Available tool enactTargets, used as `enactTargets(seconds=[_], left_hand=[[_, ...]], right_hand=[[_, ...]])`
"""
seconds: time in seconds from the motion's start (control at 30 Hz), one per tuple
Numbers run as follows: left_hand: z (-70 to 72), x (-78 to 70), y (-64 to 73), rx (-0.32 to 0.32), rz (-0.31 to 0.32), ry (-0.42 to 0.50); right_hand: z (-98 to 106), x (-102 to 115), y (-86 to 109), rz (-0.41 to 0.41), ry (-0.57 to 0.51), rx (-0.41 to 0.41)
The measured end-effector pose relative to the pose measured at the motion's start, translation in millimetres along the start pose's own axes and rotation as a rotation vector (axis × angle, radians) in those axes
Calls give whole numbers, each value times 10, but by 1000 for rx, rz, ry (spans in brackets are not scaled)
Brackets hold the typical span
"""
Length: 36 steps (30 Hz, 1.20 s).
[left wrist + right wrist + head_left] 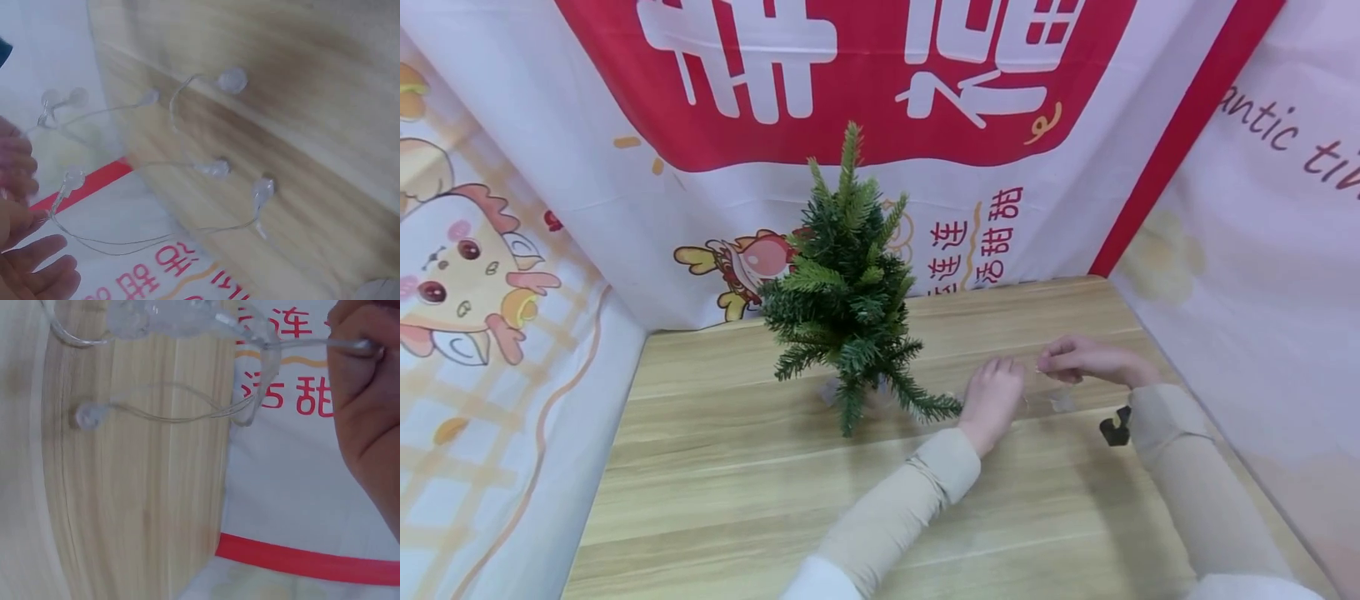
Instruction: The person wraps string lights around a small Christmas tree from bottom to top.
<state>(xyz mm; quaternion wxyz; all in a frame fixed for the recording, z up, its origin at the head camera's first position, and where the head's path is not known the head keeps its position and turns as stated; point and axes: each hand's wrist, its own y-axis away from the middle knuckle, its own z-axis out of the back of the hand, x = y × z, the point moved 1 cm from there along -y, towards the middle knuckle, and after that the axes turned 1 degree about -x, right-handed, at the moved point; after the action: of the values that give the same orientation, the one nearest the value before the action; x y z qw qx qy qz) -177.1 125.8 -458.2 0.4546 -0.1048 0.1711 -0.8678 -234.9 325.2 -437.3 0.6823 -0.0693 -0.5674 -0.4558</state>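
A string of lights, clear wire with round clear bulbs (233, 80), runs between both hands and trails over the wooden table. My left hand (996, 398) pinches its wire near the right side of the small artificial pine tree (850, 308); in the left wrist view the thumb and index finger meet at the wire, with the other fingers loose. To the right, my right hand (1088, 362) pinches another stretch of wire between thumb and finger, drawn taut in the right wrist view. Several bulbs (92, 416) hang or lie below the hands.
A small black object (1115, 427) lies on the wooden table (737, 500) beside the right sleeve. Printed cloth (970, 192) hangs along the back and both sides. One low tree branch (925, 402) reaches toward the left hand.
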Motion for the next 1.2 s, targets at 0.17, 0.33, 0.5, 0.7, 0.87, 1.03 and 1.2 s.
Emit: enactTargets(seconds=[0.17, 0.33, 0.5, 0.7, 0.87, 1.03, 1.2], left_hand=[[152, 40, -36, -25, -7, 7], [317, 80, -97, -37, -28, 8], [461, 140, -152, 27, -3, 104], [616, 216, -221, 66, 98, 317], [667, 279, -245, 84, 144, 425], [689, 318, -238, 74, 130, 423], [726, 337, -235, 53, 114, 411]], right_hand=[[56, -25, 97, 89, -84, 75], [98, -7, 243, 186, -123, 72], [166, 9, 401, 188, -87, -44], [258, 4, 527, 265, -111, -94], [304, -12, 613, 352, -191, -105], [318, 15, 660, 306, -124, -116], [328, 44, 679, 181, -6, -81]])
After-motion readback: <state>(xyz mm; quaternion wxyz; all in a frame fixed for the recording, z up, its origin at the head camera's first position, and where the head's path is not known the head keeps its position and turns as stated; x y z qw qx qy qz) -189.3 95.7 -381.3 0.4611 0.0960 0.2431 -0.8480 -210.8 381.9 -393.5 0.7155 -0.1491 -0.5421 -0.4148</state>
